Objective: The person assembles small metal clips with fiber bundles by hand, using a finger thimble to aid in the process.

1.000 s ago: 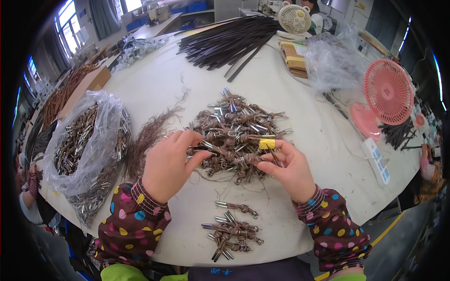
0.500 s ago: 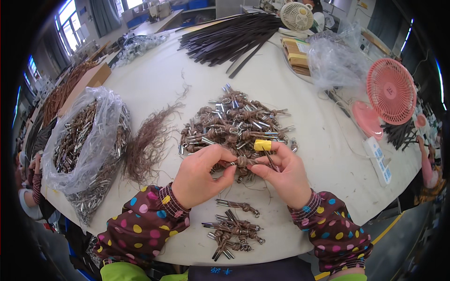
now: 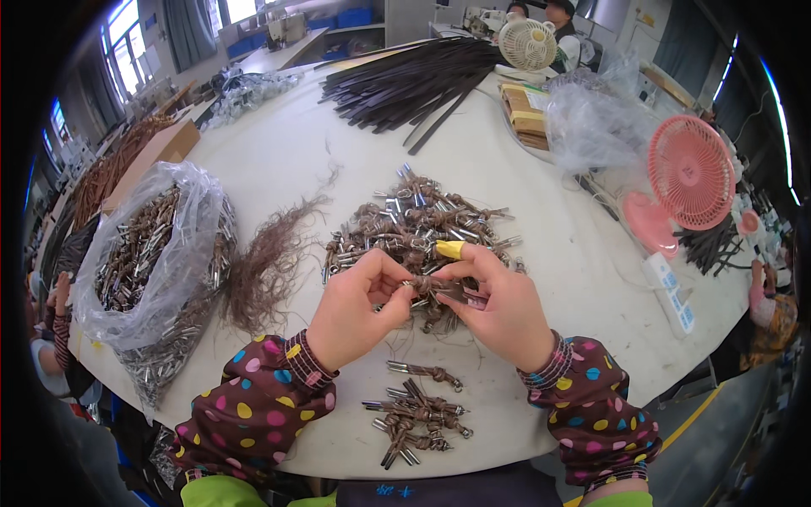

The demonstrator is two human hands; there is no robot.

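Note:
Over the front of a heap of knotted brown cords with metal ends [image 3: 422,215], both hands work on one knotted cord [image 3: 425,284]. My left hand [image 3: 359,300] pinches its left end between thumb and index finger. My right hand [image 3: 498,308], with yellow tape round its index finger, is closed on its right side. A dark, narrow piece shows between the right fingers, and I cannot make out whether it is part of the cord. Nearer to me lie a single knotted cord [image 3: 425,372] and a small pile of similar cords [image 3: 414,418].
To the left stand a clear plastic bag [image 3: 152,325] full of similar cords and a tangle of brown threads [image 3: 270,270]. Dark strips [image 3: 405,80] lie at the back. On the right are a pink fan [image 3: 691,173], a white power strip [image 3: 669,291] and clear plastic [image 3: 591,122]. Other people sit around.
My right hand has shifted slightly left, and its fingers have closed in nearer the knot. Both hands still hold the cord. The view has turned a little.

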